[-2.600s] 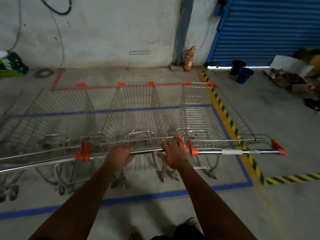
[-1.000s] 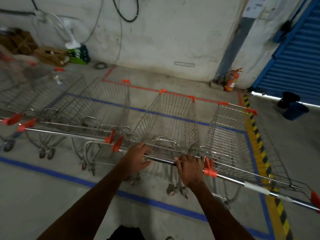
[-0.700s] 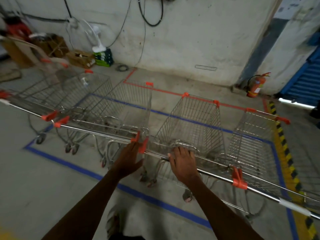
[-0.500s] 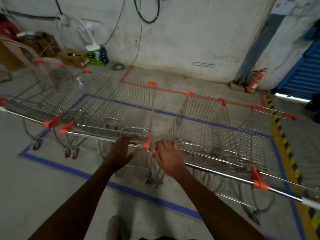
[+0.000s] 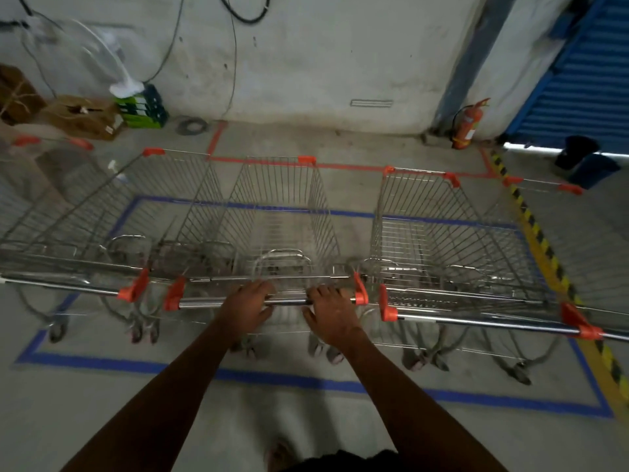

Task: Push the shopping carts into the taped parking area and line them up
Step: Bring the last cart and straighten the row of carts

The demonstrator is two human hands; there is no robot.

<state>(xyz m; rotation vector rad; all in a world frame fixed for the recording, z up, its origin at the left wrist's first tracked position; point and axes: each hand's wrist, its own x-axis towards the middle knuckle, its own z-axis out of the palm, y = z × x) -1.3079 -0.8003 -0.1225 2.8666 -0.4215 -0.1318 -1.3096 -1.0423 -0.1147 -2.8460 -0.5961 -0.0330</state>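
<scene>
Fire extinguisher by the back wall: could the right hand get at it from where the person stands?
Probably not. The right hand is on the cart handle, and the row of carts stands between the person and the fire extinguisher.

Fingertips of the left hand (image 5: 245, 306) and right hand (image 5: 332, 315) curl over the chrome handle bar (image 5: 289, 300) of the middle wire shopping cart (image 5: 282, 212), their ends hidden behind it; leftmost wire cart (image 5: 41, 212) smeared by motion blur and cut by the left edge; rightmost wire cart (image 5: 558, 233) cut by the right edge, its basket barely traceable; white pedestal fan (image 5: 102, 59) blurred to a pale streak; blue tape rectangle (image 5: 299, 379) partly hidden behind cart wheels and both forearms; label on the red fire extinguisher (image 5: 468, 126) too small to read; dark bins (image 5: 585, 161) by the blue roller shutter (image 5: 585, 73) indistinct; the person's foot (image 5: 277, 456) blurred and cut off at the bottom edge.
</scene>
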